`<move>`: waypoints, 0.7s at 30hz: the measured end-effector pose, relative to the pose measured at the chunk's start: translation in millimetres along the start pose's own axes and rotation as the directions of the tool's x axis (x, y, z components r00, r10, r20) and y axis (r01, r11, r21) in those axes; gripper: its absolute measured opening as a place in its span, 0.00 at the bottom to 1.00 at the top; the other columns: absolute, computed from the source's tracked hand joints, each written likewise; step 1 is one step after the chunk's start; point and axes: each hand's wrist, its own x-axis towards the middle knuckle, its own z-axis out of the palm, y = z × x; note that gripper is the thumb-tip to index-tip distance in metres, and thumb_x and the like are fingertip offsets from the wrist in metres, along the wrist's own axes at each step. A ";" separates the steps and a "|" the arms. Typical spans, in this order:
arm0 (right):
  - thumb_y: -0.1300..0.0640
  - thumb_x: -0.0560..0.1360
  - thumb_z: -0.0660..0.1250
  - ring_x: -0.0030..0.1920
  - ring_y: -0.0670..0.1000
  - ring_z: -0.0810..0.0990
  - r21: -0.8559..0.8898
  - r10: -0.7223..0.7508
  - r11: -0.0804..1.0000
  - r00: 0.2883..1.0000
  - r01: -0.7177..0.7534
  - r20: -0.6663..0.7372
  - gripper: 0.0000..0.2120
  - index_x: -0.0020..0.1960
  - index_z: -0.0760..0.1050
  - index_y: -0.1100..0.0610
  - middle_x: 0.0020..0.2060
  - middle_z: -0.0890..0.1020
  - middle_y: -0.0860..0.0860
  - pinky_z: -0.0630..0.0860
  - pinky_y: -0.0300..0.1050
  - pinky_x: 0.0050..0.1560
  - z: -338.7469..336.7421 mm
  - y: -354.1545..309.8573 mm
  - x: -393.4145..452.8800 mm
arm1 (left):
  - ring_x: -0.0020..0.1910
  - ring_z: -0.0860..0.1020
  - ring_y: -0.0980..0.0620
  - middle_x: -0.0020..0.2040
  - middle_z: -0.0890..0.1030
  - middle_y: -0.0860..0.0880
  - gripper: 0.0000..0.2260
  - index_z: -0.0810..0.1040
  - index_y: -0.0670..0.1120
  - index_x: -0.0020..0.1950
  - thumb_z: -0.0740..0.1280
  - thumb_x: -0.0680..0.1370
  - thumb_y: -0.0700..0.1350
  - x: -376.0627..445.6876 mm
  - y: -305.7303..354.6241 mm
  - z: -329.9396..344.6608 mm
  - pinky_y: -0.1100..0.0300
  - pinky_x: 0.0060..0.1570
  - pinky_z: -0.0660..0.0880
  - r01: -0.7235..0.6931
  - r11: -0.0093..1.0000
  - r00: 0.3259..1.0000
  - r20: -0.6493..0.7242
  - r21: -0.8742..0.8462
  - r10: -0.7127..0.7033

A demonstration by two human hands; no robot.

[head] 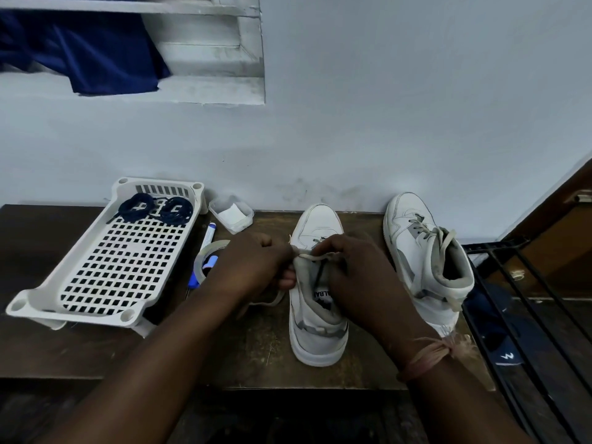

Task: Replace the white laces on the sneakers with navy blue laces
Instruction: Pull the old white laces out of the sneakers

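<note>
Left sneaker (315,283): stands on the dark wooden table (256,354), near the middle, toe toward the wall edge, heel toward the front edge. Both hands are over its opening.
White lace (315,256): runs across the top of this sneaker, stretched between the two hands; one loose end lies on the table just left of the shoe, under the left hand.
Left hand (253,267): fingers are curled, it pinches the white lace at the left side of the shoe collar.
Right hand (355,277): fingers are curled, it pinches the same lace over the tongue; a pale thread band is around the wrist.
Right sneaker (426,251): stands near the right edge of the table, apart from the hands, with its white lace in the eyelets.
Navy blue laces (157,208): two coiled bundles in the far end of the white perforated tray (105,274), at the left part of the table, well apart from both hands.
Between tray and left hand: a tape roll (209,257), a marker (208,235) and a small clear container (230,214) near the wall edge.
</note>
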 end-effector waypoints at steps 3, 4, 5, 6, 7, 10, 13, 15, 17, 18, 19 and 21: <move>0.49 0.75 0.70 0.50 0.44 0.76 -0.108 -0.107 0.989 0.994 0.106 -0.002 0.03 0.48 0.79 0.45 0.49 0.74 0.41 0.75 0.44 0.51 -1.6 -0.4 0.6 | 0.38 0.84 0.45 0.42 0.86 0.35 0.08 0.83 0.33 0.48 0.70 0.80 0.39 0.3 -0.6 -2.1 0.56 0.39 0.84 -0.018 1.000 0.999 0.038 -0.021 0.018; 0.48 0.75 0.70 0.51 0.45 0.76 -0.113 -0.115 0.987 0.993 0.116 0.009 0.03 0.47 0.79 0.45 0.48 0.74 0.41 0.75 0.45 0.51 -1.6 0.1 1.9 | 0.37 0.84 0.45 0.41 0.86 0.36 0.08 0.82 0.33 0.48 0.70 0.80 0.39 0.5 -0.6 -2.6 0.57 0.38 0.83 -0.019 1.000 0.999 0.042 -0.023 0.020; 0.48 0.76 0.70 0.51 0.45 0.75 -0.099 -0.113 0.988 0.993 0.115 0.024 0.03 0.46 0.78 0.46 0.48 0.74 0.42 0.75 0.45 0.51 -1.1 -0.2 3.4 | 0.37 0.84 0.45 0.40 0.86 0.37 0.07 0.82 0.34 0.48 0.70 0.80 0.39 0.3 -0.4 -2.3 0.57 0.37 0.83 -0.023 0.999 0.999 0.042 -0.024 0.024; 0.48 0.76 0.70 0.50 0.45 0.76 -0.082 -0.106 0.991 0.994 0.109 0.035 0.04 0.45 0.77 0.46 0.48 0.74 0.42 0.75 0.45 0.50 -0.3 0.0 5.2 | 0.36 0.84 0.45 0.39 0.85 0.37 0.06 0.82 0.35 0.47 0.70 0.80 0.38 0.0 -0.1 -1.5 0.57 0.36 0.83 -0.031 0.999 0.999 0.037 -0.021 0.032; 0.49 0.77 0.69 0.48 0.45 0.76 -0.073 -0.102 0.992 0.994 0.103 0.025 0.05 0.44 0.76 0.48 0.47 0.74 0.43 0.74 0.44 0.48 0.3 -0.7 6.6 | 0.36 0.84 0.45 0.38 0.85 0.38 0.05 0.81 0.36 0.47 0.70 0.80 0.38 -0.6 0.5 -1.0 0.57 0.36 0.83 -0.045 0.999 0.999 0.028 -0.017 0.045; 0.51 0.80 0.65 0.43 0.47 0.75 -0.078 -0.012 0.997 0.985 -0.001 -0.170 0.08 0.44 0.74 0.53 0.42 0.74 0.46 0.69 0.45 0.44 -2.9 2.5 9.2 | 0.34 0.84 0.45 0.36 0.84 0.39 0.02 0.79 0.38 0.49 0.69 0.79 0.37 0.2 0.4 0.4 0.56 0.35 0.82 -0.083 0.996 0.997 0.007 -0.013 0.083; 0.51 0.79 0.64 0.45 0.46 0.73 -0.023 0.134 0.989 0.941 -0.148 -0.312 0.07 0.44 0.75 0.53 0.48 0.74 0.50 0.64 0.42 0.44 -11.7 7.1 9.7 | 0.35 0.83 0.44 0.35 0.83 0.40 0.02 0.79 0.38 0.48 0.69 0.79 0.36 1.5 -2.1 -0.2 0.54 0.38 0.82 -0.090 0.996 0.996 0.009 -0.019 0.090; 0.50 0.77 0.64 0.52 0.48 0.75 -0.047 0.058 0.996 0.951 -0.076 -0.303 0.06 0.50 0.77 0.51 0.53 0.75 0.50 0.68 0.43 0.52 -12.5 4.1 7.8 | 0.36 0.83 0.44 0.35 0.84 0.41 0.02 0.80 0.39 0.47 0.69 0.79 0.37 1.1 -2.0 -0.1 0.54 0.39 0.82 -0.099 0.995 0.995 0.020 -0.013 0.099; 0.48 0.76 0.65 0.59 0.47 0.73 -0.147 -0.092 0.987 0.975 0.062 -0.204 0.13 0.58 0.79 0.49 0.59 0.76 0.48 0.71 0.47 0.62 -6.5 -1.0 5.3 | 0.36 0.84 0.45 0.36 0.84 0.40 0.03 0.81 0.39 0.47 0.69 0.79 0.37 -0.2 -0.6 0.0 0.54 0.39 0.83 -0.108 0.994 0.994 0.034 -0.009 0.109; 0.47 0.75 0.67 0.60 0.47 0.73 -0.205 -0.121 0.975 0.979 0.087 -0.162 0.13 0.58 0.81 0.47 0.60 0.77 0.46 0.71 0.50 0.64 -2.1 -3.7 3.5 | 0.37 0.84 0.45 0.38 0.85 0.40 0.03 0.81 0.39 0.47 0.69 0.79 0.37 -0.7 -0.2 -0.2 0.54 0.40 0.83 -0.112 0.994 0.993 0.041 -0.010 0.112; 0.47 0.75 0.68 0.60 0.48 0.74 -0.260 -0.128 0.962 0.981 0.088 -0.144 0.10 0.55 0.82 0.45 0.60 0.77 0.45 0.71 0.52 0.63 2.3 -5.9 2.2 | 0.37 0.85 0.44 0.39 0.85 0.39 0.03 0.81 0.39 0.47 0.69 0.79 0.37 -0.8 0.3 -0.3 0.53 0.41 0.83 -0.114 0.993 0.992 0.048 -0.008 0.114; 0.47 0.74 0.69 0.56 0.51 0.77 -0.304 -0.117 0.950 0.983 0.068 -0.145 0.04 0.46 0.81 0.45 0.51 0.80 0.43 0.74 0.55 0.59 6.9 -6.0 2.7 | 0.38 0.85 0.45 0.40 0.86 0.39 0.03 0.82 0.39 0.47 0.69 0.79 0.38 -1.3 0.8 -0.5 0.54 0.40 0.83 -0.115 0.993 0.991 0.061 -0.003 0.115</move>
